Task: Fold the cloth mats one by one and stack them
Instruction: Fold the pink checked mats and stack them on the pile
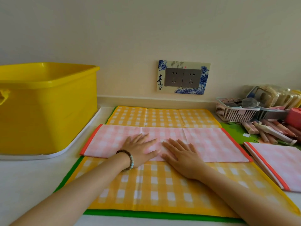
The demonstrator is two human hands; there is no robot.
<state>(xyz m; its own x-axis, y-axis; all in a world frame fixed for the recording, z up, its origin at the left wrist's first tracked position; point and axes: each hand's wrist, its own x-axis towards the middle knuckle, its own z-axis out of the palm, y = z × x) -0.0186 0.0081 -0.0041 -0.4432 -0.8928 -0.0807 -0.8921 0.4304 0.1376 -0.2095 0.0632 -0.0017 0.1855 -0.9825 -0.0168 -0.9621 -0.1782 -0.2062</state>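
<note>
A yellow mat [146, 185] lies spread nearest. Across its middle the pink mat [211, 144], folded into a long strip, is pressed flat by the left hand [140, 150] and right hand [182, 154], fingers straight, side by side. Next, probably: fold it endwise, then stack it on the folded mat [280, 162] at right.
</note>
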